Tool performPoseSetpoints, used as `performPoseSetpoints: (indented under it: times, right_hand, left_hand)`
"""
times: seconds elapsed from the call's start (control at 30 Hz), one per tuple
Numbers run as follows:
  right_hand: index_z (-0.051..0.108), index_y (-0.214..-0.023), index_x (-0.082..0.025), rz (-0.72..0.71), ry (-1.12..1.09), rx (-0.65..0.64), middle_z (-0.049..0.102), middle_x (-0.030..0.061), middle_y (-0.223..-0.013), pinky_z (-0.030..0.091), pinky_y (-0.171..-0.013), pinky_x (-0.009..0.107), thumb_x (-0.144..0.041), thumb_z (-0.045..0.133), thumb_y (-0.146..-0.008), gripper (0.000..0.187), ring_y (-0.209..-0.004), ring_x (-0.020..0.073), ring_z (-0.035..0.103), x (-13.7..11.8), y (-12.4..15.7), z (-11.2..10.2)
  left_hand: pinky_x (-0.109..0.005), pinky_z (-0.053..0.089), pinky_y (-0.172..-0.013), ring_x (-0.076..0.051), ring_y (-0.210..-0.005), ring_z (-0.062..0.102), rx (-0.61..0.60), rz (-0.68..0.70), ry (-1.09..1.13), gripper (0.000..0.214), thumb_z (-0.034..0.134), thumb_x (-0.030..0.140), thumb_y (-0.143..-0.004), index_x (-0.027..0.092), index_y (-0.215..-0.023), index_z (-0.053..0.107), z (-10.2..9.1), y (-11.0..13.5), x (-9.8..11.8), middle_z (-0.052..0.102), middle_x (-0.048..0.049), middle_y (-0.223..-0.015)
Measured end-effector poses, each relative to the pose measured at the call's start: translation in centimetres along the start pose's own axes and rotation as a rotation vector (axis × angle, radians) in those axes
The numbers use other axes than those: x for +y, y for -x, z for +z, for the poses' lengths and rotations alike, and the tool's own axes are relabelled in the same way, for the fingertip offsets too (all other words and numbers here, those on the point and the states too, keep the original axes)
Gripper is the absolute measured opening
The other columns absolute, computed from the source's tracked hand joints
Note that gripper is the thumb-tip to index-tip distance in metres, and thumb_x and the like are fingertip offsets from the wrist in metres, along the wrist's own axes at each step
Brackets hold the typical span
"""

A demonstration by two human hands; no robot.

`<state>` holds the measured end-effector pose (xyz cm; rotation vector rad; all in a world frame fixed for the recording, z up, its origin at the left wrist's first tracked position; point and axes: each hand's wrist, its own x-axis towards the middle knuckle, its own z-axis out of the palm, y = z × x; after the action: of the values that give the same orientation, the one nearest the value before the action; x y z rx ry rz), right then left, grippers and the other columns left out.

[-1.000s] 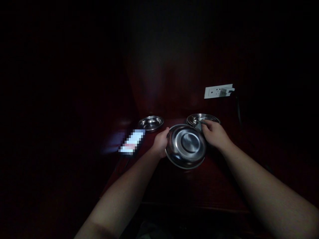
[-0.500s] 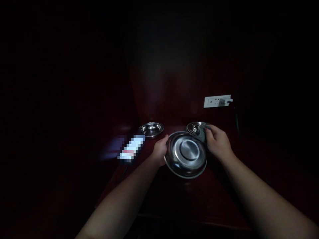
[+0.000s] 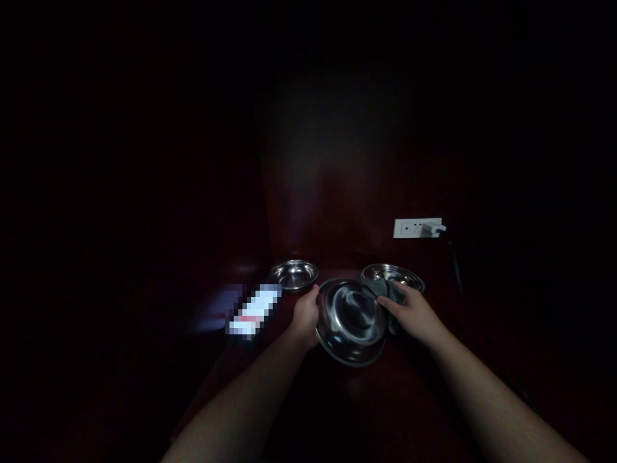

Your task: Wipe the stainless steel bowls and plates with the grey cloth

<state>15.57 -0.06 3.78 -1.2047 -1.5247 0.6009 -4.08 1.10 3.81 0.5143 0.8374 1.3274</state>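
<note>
A shiny steel bowl (image 3: 354, 321) is held up with its round base turned toward me. My left hand (image 3: 305, 316) grips its left rim, the thumb on the near side and the other fingers hidden behind. On the bowl's upper right side lies a dark grey-green cloth (image 3: 378, 287). My right hand (image 3: 413, 315) is closed on this cloth and presses it against the metal, part of it hanging below the fingers.
One steel bowl (image 3: 294, 275) stands at the back left, and stacked steel bowls (image 3: 393, 275) stand behind my right hand. A lit phone (image 3: 255, 312), its screen blurred, is at the left. A wall socket (image 3: 409, 228) holds a plug with a cable. Surroundings are very dark.
My right hand has moved with the cloth from the bowl's upper rim down onto its right side. The bowl has turned slightly in my left hand. The whole view has shifted upward.
</note>
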Motion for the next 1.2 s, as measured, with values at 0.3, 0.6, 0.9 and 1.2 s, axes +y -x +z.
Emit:
performPoseSetpoints:
  times: [0.3, 0.6, 0.9, 1.2]
  right_hand:
    - [0.064, -0.103, -0.026, 0.119, -0.303, -0.048, 0.069, 0.0007, -0.086, 0.05, -0.077, 0.036, -0.02, 0.05, -0.068, 0.038, -0.082, 0.0212, 0.065, 0.8, 0.2, 0.5]
    - [0.064, -0.101, -0.023, -0.12, -0.146, 0.076, 0.065, 0.005, -0.106, 0.039, -0.095, 0.041, -0.035, 0.054, -0.077, 0.029, -0.103, 0.0221, 0.057, -0.5, 0.2, 0.4]
    - [0.064, -0.093, -0.019, -0.161, -0.043, 0.139, 0.066, 0.0061, -0.098, 0.042, -0.09, 0.04, -0.034, 0.059, -0.073, 0.025, -0.095, 0.0229, 0.06, 0.3, 0.1, 0.3]
    - [0.058, -0.079, -0.023, 0.215, -0.536, 0.353, 0.066, 0.0015, -0.064, 0.054, -0.057, 0.037, -0.034, 0.063, -0.067, 0.018, -0.059, 0.0217, 0.065, 0.8, -0.7, 0.0]
  left_hand:
    - [-0.031, 0.05, -0.067, -0.016, -0.064, 0.063, 0.017, 0.018, 0.056, 0.024, 0.053, 0.033, -0.079, 0.011, -0.078, 0.061, -0.4, -1.1, 0.0, 0.066, -0.0071, -0.072]
    - [-0.03, 0.05, -0.065, -0.016, -0.062, 0.063, 0.012, 0.125, 0.054, 0.024, 0.054, 0.034, -0.078, 0.011, -0.083, 0.062, -0.4, -1.3, -0.2, 0.066, -0.0062, -0.071]
    - [-0.026, 0.047, -0.065, -0.014, -0.064, 0.061, -0.04, 0.195, -0.005, 0.023, 0.058, 0.033, -0.075, 0.011, -0.079, 0.062, -0.6, -1.1, -0.3, 0.066, -0.0056, -0.073]
    - [-0.026, 0.045, -0.061, -0.013, -0.061, 0.059, -0.116, 0.146, -0.127, 0.027, 0.061, 0.038, -0.072, 0.011, -0.079, 0.064, -0.7, -0.6, -0.4, 0.066, -0.0053, -0.07]
